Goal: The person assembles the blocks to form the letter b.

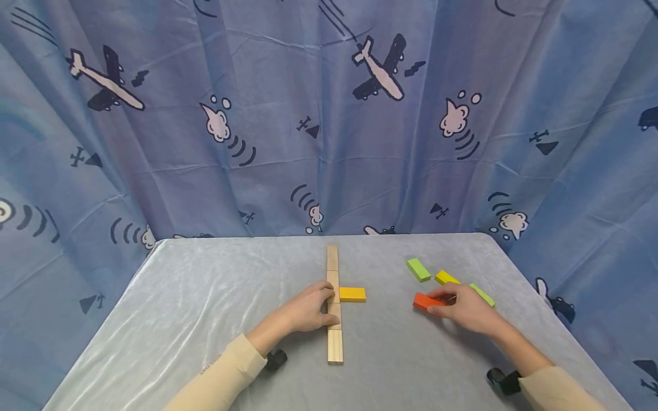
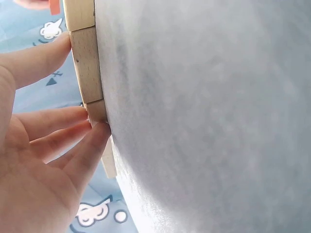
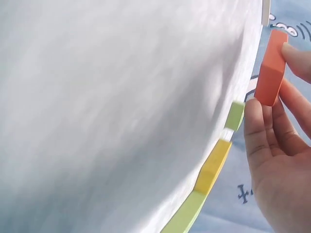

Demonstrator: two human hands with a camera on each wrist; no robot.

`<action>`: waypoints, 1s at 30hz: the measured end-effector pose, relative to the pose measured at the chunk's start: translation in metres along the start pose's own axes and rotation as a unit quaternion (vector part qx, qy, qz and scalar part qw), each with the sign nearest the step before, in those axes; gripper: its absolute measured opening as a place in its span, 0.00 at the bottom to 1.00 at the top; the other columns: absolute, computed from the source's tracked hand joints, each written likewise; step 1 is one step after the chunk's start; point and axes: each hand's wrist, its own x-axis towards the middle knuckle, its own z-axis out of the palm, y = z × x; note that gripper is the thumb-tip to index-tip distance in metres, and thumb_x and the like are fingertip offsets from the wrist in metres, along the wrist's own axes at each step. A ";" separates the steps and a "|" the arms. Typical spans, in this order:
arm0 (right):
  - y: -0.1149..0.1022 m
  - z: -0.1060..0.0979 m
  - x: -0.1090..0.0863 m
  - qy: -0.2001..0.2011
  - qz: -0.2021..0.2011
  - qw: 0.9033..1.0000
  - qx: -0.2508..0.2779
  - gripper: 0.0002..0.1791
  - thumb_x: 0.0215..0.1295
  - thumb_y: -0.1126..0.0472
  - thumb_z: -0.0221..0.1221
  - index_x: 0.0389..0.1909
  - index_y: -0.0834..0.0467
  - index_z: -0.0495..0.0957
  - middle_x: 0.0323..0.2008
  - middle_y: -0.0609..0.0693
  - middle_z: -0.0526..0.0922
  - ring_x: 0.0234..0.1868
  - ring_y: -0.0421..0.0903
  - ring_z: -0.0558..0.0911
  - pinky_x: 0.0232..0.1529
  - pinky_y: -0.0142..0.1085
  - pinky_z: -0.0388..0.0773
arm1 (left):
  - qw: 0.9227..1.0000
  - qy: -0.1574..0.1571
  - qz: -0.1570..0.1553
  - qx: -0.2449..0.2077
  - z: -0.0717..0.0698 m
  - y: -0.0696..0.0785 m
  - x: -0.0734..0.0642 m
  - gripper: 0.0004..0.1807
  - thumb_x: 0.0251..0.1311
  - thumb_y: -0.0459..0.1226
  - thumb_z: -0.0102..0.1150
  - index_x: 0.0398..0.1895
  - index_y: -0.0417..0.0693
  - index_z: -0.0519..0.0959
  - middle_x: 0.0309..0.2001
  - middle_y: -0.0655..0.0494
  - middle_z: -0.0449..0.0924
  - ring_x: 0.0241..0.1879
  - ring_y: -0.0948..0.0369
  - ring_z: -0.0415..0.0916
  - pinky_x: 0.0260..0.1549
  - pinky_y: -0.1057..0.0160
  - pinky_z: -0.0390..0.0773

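Right hand point(image 1: 470, 308), its forearm slanting in from the near right corner of the worktop point(image 1: 205, 285), pinches an orange block point(image 1: 424, 301) between thumb and fingers, on the side toward the right edge. Left hand point(image 1: 308, 308) reaches obliquely from the near edge, thumb and fingers loosely spread, touching a row of plain blocks point(image 1: 335, 347) that runs from the far edge toward the near one. A yellow block point(image 1: 352, 294) juts from the row toward the right edge.

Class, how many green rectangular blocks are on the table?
2. One green rectangular block lies beyond the held orange rectangular block; another lies partly behind the right hand, which might hide more.
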 end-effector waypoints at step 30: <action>-0.044 0.046 0.045 0.011 -0.042 0.999 0.009 0.17 0.60 0.56 0.72 0.47 0.61 0.86 0.42 0.48 0.85 0.41 0.45 0.79 0.44 0.41 0.79 | 1.000 0.000 -0.001 0.002 -0.001 0.001 -0.001 0.35 0.63 0.48 0.69 0.66 0.34 0.73 0.67 0.48 0.70 0.66 0.51 0.70 0.66 0.54 0.71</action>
